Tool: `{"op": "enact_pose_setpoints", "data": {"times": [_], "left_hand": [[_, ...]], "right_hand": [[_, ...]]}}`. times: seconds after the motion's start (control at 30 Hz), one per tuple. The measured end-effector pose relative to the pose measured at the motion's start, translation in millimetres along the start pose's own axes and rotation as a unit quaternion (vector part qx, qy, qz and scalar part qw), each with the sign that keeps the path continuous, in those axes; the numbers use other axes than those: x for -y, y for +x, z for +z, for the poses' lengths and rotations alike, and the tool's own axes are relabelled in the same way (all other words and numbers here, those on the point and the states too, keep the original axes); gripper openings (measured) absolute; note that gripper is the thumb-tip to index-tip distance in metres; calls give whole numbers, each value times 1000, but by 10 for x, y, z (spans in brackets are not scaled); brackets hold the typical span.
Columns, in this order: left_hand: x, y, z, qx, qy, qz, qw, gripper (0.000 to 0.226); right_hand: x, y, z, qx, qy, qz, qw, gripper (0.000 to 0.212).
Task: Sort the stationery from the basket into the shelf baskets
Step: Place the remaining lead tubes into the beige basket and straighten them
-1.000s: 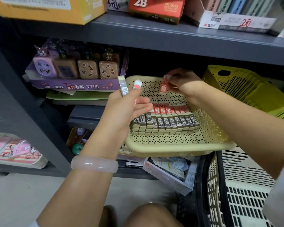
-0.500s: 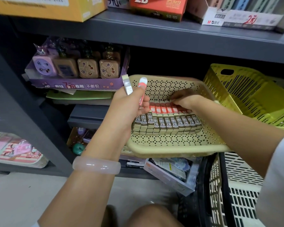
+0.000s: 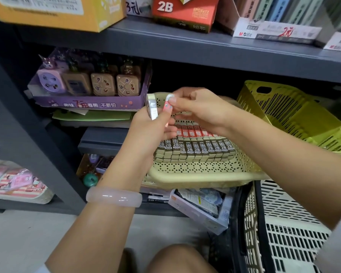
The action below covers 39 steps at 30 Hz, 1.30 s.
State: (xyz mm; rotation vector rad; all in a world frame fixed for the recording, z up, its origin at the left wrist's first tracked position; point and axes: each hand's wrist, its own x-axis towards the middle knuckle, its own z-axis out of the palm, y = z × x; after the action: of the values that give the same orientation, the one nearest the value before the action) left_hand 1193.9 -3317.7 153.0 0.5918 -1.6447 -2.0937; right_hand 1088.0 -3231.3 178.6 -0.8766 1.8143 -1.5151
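Your left hand [image 3: 152,128], with a pale bangle [image 3: 114,197] on its wrist, holds two slim lead cases upright above the near-left corner of the beige shelf basket [image 3: 205,174]: a grey-white case [image 3: 152,107] and a pink case [image 3: 167,107]. Your right hand [image 3: 201,109] has left the row of packs it was pressing half a second ago and has come up to meet the left one; its thumb and forefinger now pinch the top of the pink case, so both hands share it. The left hand sits in much the same place as before.

Below the hands, the 2B lead packs [image 3: 195,148] lie side by side in a neat stack in the beige basket, no longer touched. At lower right stands the white slotted basket [image 3: 295,223], with a black rim beside it. A yellow-green basket [image 3: 283,109] tilts just right of the beige one. Further back on the left, a purple sharpener display box [image 3: 91,91] rests on the shelf. Above, the grey shelf board [image 3: 205,48] carries a red 2B carton [image 3: 183,12].
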Motion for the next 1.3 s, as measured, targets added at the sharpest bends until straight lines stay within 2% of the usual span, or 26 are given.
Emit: {"op": "enact_pose_setpoints", "data": {"times": [0.13,0.2,0.27,0.43,0.57,0.63,0.73,0.8,0.83,0.87,0.9,0.97,1.0,1.07,1.1,1.2,1.3], "left_hand": [[-19,-25,-26,10,4,-11,1000,8],[-21,-11,-48,13,26,-5,1000,10],[-20,-1,-61,14,47,-1,999,10],[-29,4,-44,14,39,-4,999,13],[-80,2,-17,6,-31,-34,999,14],[-84,9,-8,3,-45,-38,998,14],[-62,23,-4,5,-47,-36,998,12],[-45,20,-7,10,-31,-27,999,8],[-36,15,-6,14,-24,-20,999,4],[-28,10,-7,18,-20,-14,1000,4],[-21,5,-9,22,-18,-10,1000,6],[-12,1,-10,26,-13,-6,1000,8],[-10,0,-8,26,-12,-6,1000,9],[-9,3,-8,22,-20,-12,999,8],[-12,3,-8,20,-25,-15,999,9],[-29,-3,-13,12,-40,-21,999,8],[-35,1,-33,5,-22,-30,999,6]], "right_hand": [[0,76,-136,-131,40,5,991,9],[-82,141,-285,-202,-27,32,979,15],[-208,198,-464,-239,-175,96,950,25],[-518,247,-710,-219,-450,173,848,32],[-705,266,-718,-183,-446,205,852,24],[-745,262,-722,-160,-459,230,843,24],[-708,236,-712,-139,-457,227,849,23],[-641,234,-676,-147,-503,215,824,25],[-582,249,-638,-177,-525,202,808,28],[-520,260,-602,-205,-521,162,813,30],[-434,254,-542,-215,-475,127,844,29],[-257,196,-376,-167,-218,72,959,20],[-167,146,-282,-117,-113,54,985,16],[-72,72,-127,-13,-53,20,998,13],[-53,57,-60,9,-44,9,999,11],[18,53,39,-5,-17,-17,1000,4],[28,79,11,-71,-17,-21,997,12]]}}
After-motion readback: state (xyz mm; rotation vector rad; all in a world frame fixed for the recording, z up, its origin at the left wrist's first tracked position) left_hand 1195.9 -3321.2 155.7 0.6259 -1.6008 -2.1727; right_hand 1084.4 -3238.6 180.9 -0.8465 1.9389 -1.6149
